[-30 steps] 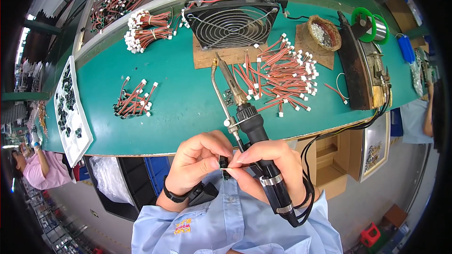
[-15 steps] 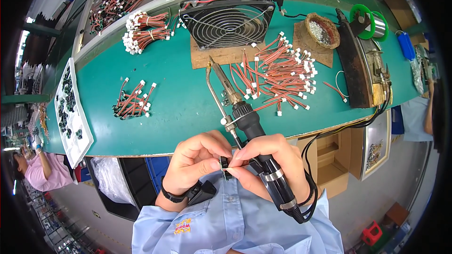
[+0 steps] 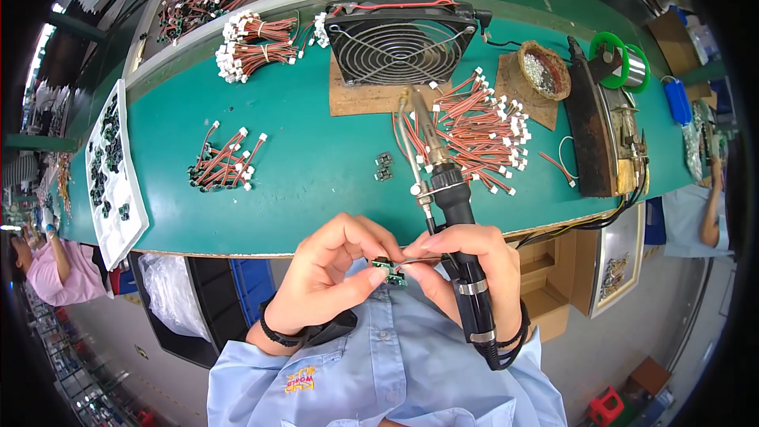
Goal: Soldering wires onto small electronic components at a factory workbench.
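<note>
My left hand (image 3: pixel 336 273) pinches a small green circuit board (image 3: pixel 390 272) with dark parts on it, just above my shirt front. My right hand (image 3: pixel 466 269) is closed around a soldering iron (image 3: pixel 452 190) with a metal tube clamped along it, its tip pointing away from me over the bench. The thumb and forefinger of that hand also pinch a thin, dark, slender piece (image 3: pixel 419 259) that reaches the board; its kind I cannot make out. Several small dark board pieces (image 3: pixel 383 166) lie on the bench left of the iron.
A black fan (image 3: pixel 402 43) stands on a wooden board. Red-brown wire leads (image 3: pixel 482 130) lie beyond the iron, and a smaller wired pile (image 3: pixel 224 160) at left. A white tray (image 3: pixel 118 213) holds dark parts. At right are a solder-bead bowl (image 3: pixel 544 71) and a green solder spool (image 3: pixel 607 59).
The soldering iron has swung right and steeper, and the small pieces on the bench now show beside it. The board has turned in my left fingers, its green face more visible.
</note>
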Available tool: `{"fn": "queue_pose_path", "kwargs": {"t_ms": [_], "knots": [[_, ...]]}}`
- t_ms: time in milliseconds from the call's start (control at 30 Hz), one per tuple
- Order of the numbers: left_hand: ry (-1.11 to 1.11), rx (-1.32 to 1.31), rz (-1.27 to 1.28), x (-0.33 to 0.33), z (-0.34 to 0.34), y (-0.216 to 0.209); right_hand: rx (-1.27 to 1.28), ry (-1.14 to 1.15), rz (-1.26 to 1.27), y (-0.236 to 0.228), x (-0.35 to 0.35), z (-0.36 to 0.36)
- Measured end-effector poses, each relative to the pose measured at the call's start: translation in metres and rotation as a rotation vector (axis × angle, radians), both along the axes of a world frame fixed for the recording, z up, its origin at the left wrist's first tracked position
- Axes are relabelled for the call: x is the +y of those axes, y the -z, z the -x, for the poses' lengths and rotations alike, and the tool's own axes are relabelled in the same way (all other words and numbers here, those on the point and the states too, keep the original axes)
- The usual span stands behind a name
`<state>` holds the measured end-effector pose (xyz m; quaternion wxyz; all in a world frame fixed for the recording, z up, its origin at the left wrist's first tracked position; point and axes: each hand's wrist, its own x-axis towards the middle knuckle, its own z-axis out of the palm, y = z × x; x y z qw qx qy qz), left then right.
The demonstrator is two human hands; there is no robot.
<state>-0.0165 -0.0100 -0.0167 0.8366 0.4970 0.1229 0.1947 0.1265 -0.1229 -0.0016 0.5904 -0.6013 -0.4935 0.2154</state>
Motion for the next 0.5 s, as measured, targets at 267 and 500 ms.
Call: {"fn": "queue_pose_path", "kwargs": {"t_ms": [267, 500], "knots": [[-0.189, 0.108, -0.001, 0.005, -0.005, 0.004, -0.308, 0.372, 0.075, 0.011, -0.036, -0.008], [-0.376, 0.187, -0.183, 0.011, -0.005, 0.016, -0.429, 0.088, -0.05, 0.019, -0.051, -0.012]]}}
